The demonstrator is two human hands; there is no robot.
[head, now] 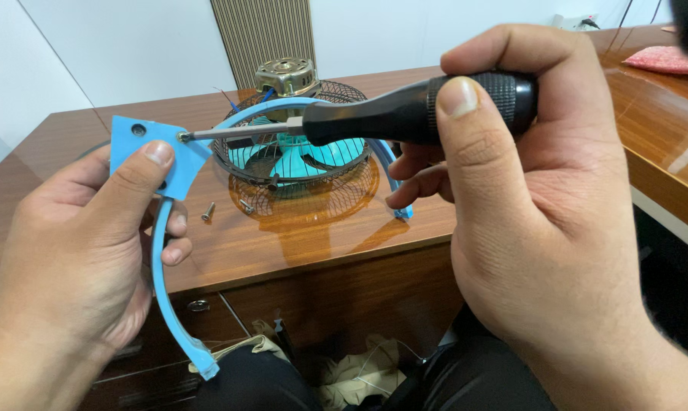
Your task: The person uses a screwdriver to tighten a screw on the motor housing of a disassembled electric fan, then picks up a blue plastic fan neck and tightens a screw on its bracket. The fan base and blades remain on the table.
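My left hand (85, 251) grips a light blue plastic fan bracket (173, 164), thumb pressed on its flat plate; its curved arm runs down past my palm. My right hand (541, 198) is closed around a black-handled screwdriver (405, 114). The metal shaft points left and its tip sits on a screw at the plate's upper right corner (184, 137). Behind, a small fan with teal blades in a dark wire cage (298, 156) lies on the brown wooden desk (321, 236), its brass-coloured motor (285, 76) facing up.
Two loose screws (208, 211) lie on the desk beside the cage. A red cloth (667, 59) rests at the far right of the desk. Desk drawers (199, 304) and crumpled beige cloth (367, 373) show below, near my dark-clothed lap. A ribbed panel (264, 34) stands against the wall.
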